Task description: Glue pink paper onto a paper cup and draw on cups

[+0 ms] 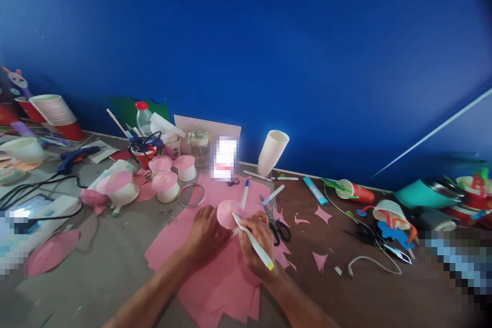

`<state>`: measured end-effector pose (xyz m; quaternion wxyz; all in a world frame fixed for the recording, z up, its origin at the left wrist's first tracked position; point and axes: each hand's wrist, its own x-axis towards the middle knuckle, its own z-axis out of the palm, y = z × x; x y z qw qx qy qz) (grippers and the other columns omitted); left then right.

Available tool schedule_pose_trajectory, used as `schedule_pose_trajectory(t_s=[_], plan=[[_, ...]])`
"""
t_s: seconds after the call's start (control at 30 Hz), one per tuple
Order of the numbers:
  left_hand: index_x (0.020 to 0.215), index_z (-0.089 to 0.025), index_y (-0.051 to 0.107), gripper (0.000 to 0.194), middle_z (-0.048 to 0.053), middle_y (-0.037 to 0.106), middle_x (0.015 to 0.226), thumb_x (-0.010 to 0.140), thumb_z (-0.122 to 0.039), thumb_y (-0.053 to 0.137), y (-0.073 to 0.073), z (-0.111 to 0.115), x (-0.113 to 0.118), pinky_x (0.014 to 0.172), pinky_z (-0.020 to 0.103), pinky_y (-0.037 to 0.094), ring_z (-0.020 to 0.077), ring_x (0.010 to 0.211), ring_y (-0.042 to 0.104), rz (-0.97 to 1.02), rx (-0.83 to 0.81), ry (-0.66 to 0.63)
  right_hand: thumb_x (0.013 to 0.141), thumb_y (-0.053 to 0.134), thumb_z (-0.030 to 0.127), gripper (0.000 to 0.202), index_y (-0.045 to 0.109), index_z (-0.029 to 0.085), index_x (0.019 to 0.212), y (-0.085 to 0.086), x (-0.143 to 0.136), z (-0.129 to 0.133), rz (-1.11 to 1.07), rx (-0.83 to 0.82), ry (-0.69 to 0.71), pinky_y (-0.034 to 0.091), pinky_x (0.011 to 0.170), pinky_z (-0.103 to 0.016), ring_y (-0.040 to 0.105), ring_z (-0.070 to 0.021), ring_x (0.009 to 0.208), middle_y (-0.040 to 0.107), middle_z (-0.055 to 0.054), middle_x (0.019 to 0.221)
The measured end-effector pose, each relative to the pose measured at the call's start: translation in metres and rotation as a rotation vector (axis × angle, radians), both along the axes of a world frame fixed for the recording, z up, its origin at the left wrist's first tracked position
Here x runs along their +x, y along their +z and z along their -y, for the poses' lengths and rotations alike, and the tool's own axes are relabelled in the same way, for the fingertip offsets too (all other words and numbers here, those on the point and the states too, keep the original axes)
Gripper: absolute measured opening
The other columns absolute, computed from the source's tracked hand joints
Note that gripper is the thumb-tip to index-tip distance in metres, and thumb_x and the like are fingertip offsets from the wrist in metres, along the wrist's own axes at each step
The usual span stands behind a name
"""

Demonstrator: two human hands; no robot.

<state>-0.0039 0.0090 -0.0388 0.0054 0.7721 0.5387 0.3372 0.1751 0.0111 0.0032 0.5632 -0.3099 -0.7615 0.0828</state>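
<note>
Right hand (257, 243) is curled round a white marker (262, 254) in a writing grip, yellow end back toward the wrist, tip angled up and left onto a pink round piece (229, 214). Left hand (205, 233) lies palm down just left of it, fingers bent against its near-left edge; can't tell whether they pinch it or only steady it. Both forearms slant in from the near side, wrists low. Under the grip: stacked pink paper (219, 287). Just right of the right hand, black-handled scissors (282, 230) and pink scraps (320, 260); just beyond it, a blue-capped marker (245, 193). Beyond the left hand, a clear ring (192, 195), then pink-topped cups (165, 186) grouped to the left. Straight beyond the grip, a bright blurred screen (225, 159); right of that, a leaning stack of white cups (272, 152). Far right, a teal tumbler (428, 193) on its side. Nothing blocks the marker tip; scissors sit closest to the right hand.
</note>
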Motion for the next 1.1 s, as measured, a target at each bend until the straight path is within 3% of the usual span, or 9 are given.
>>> schedule_pose_trajectory(t_s=[0.3, 1.1], plan=[[0.082, -0.022, 0.051, 0.015, 0.004, 0.057, 0.078, 0.090, -0.032, 0.058, 0.0018, 0.0005, 0.0003, 0.067, 0.034, 0.044, 0.0206, 0.072, 0.053, -0.001, -0.022, 0.010, 0.089, 0.050, 0.010, 0.016, 0.058, 0.023, 0.095, 0.0028, 0.0006, 0.0004, -0.022, 0.009, -0.012, 0.046, 0.077, -0.040, 0.060, -0.0158, 0.058, 0.064, 0.004, 0.070], [0.085, -0.022, 0.050, 0.008, 0.003, 0.055, 0.080, 0.087, -0.025, 0.057, 0.0034, 0.0011, 0.0004, 0.067, 0.034, 0.045, 0.0216, 0.073, 0.053, 0.010, 0.008, -0.009, 0.093, 0.048, 0.015, 0.012, 0.054, 0.026, 0.093, 0.0016, -0.0007, 0.0046, 0.017, -0.009, 0.019, 0.046, 0.075, -0.041, 0.058, -0.0174, 0.057, 0.064, 0.004, 0.069]])
